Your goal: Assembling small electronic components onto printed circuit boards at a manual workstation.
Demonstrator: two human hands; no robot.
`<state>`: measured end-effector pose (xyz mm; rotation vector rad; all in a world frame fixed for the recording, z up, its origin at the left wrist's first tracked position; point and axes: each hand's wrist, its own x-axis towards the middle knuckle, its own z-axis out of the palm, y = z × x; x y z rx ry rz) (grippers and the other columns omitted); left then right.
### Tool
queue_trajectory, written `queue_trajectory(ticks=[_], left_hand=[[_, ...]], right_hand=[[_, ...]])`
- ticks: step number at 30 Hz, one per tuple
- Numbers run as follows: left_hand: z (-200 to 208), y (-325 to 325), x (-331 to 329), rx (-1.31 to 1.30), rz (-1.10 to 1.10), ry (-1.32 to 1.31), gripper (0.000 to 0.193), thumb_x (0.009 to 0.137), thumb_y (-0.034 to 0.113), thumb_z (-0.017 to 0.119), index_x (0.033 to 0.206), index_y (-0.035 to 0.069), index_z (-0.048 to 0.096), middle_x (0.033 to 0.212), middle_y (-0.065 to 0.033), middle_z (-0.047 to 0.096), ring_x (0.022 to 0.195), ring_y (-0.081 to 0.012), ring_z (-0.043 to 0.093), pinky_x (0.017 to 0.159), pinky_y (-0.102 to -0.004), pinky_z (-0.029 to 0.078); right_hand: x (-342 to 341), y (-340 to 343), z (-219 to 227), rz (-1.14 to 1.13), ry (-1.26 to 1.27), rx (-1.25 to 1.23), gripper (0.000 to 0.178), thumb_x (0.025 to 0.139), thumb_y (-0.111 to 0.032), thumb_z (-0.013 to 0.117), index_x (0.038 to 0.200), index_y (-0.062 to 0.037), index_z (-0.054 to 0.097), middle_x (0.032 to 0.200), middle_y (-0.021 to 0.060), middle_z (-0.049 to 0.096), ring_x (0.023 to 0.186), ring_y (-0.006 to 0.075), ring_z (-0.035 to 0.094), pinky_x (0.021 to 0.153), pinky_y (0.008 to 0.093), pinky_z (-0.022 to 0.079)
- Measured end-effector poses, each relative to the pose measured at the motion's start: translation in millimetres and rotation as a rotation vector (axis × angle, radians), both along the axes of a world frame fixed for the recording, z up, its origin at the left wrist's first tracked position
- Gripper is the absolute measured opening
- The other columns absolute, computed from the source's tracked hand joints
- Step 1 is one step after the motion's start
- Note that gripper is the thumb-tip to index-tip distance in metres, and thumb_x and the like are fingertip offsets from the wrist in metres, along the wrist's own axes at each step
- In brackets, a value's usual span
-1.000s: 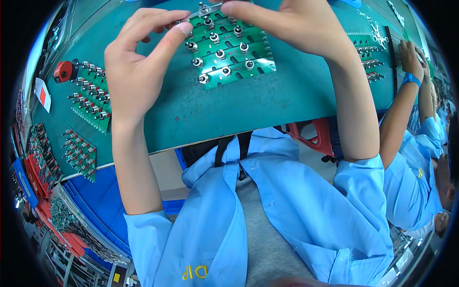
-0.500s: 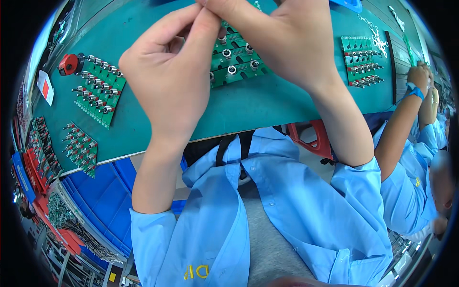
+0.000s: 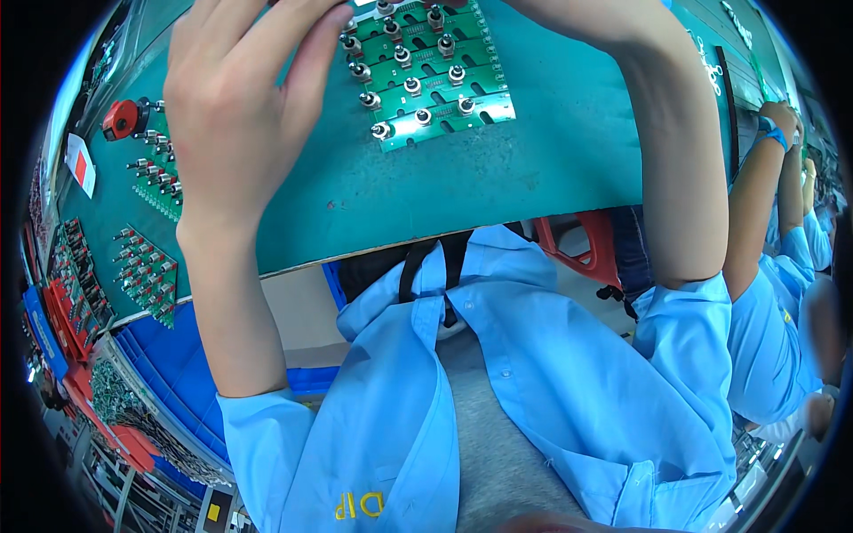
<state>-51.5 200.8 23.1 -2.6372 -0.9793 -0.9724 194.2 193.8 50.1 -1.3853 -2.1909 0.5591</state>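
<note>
One bare left hand (image 3: 235,98) and right hand (image 3: 569,12) flank the far end of the green circuit-board panel (image 3: 434,83), lying on the teal counter (image 3: 569,160), silver posts (image 3: 423,117) up, presumably for easy reach, fingers (image 3: 313,60) partly cropped, grip impossible to tell!

The circuit-board panel (image 3: 437,96) lay mid-table, back from the near edge of the table (image 3: 569,169). To its left, beyond the left hand (image 3: 235,111), lay a second panel (image 3: 158,179), with a card (image 3: 80,166) left of it. A third panel (image 3: 147,277) lay before that one, by the near left corner; a crate (image 3: 169,373) stood below this corner. Off the right edge was a co-worker's hand (image 3: 779,117).
</note>
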Motion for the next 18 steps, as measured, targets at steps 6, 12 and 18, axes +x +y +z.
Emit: queue_trajectory(ticks=[6,12,18], left_hand=[[-40,6,0,-0.285,-0.012,-0.247,0.011,0.086,-0.003,0.075,0.097,-0.002,0.075,0.098,-0.0108,0.069,0.088,-0.0269,0.063,0.082,-0.0349,0.051],[-38,5,10,-0.362,-0.075,-0.235,0.008,0.088,-0.001,0.075,0.095,-0.002,0.075,0.095,-0.0111,0.068,0.087,-0.0263,0.063,0.081,-0.0345,0.051],[-41,6,6,-0.469,-0.118,-0.357,0.01,0.089,0.003,0.076,0.097,-0.002,0.074,0.095,-0.0108,0.068,0.088,-0.026,0.063,0.082,-0.0347,0.051]], right_hand=[[-5,3,1,0.145,-0.093,0.069,0.015,0.093,-0.013,0.069,0.086,-0.0023,0.077,0.084,0.0046,0.067,0.08,0.0198,0.059,0.088,0.0326,0.043],[-3,2,-23,0.11,0.09,-0.167,0.013,0.09,-0.011,0.069,0.084,-0.0033,0.078,0.086,0.006,0.066,0.085,0.0233,0.06,0.094,0.0352,0.04],[4,3,-39,0.028,0.339,-0.454,0.012,0.086,-0.009,0.07,0.083,-0.0041,0.079,0.089,0.0078,0.066,0.09,0.0273,0.06,0.1,0.0378,0.038]])
